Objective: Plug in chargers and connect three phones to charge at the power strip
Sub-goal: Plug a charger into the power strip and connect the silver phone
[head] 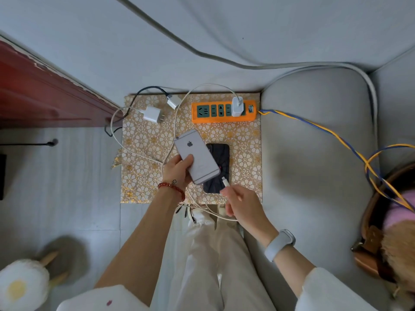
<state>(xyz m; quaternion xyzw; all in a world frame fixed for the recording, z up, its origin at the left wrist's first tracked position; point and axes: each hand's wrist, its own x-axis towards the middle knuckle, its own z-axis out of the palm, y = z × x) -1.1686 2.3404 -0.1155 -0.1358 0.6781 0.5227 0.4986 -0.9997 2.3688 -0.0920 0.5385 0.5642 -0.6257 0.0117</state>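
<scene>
Left hand (177,170) gripped silver iPhone (197,156) above black phone (217,168) on floral mat (244,158). Right hand (241,204) pinched white cable plug (225,182) near its port. One charger (237,106) sat in orange power strip (223,111); two chargers (153,114) lay loose far left.

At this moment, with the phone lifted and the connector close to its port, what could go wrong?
1. The white cable loops loosely across the mat around the left hand; pulling it could drag the plugged white charger off the orange power strip.
2. The silver iPhone hangs tilted over the black phone; a slip could knock them together.
3. The connector in the right hand is not yet aligned with the port.
</scene>
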